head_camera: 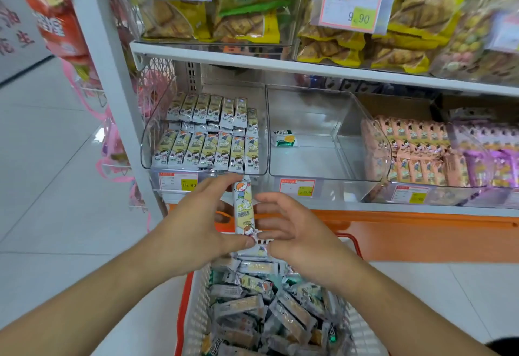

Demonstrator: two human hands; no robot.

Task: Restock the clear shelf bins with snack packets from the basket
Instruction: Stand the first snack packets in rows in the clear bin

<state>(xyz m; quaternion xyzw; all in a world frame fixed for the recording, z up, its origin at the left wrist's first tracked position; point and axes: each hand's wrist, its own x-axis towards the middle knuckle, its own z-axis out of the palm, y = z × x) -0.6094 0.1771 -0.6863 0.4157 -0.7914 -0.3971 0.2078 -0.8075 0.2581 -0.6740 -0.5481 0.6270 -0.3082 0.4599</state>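
Basket [196, 308] is cut off at 6 o'clock, price tags blurred. One snack packet [243, 207] is held upright, pinched between left hand [193, 226] and right hand [292, 232], bins at 12.

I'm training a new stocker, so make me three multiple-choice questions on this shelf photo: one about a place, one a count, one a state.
1. Where is the held packet?
A. above the basket
B. inside the middle bin
C. on the floor

2. How many packets lie in the middle bin?
A. none
B. one
C. dozens

3. What is the left bin's state?
A. empty
B. tipped over
C. nearly full

Answers: 1 A, left hand and right hand hold it upright over the basket. 2 B, a single green packet. 3 C, rows of packets fill it.
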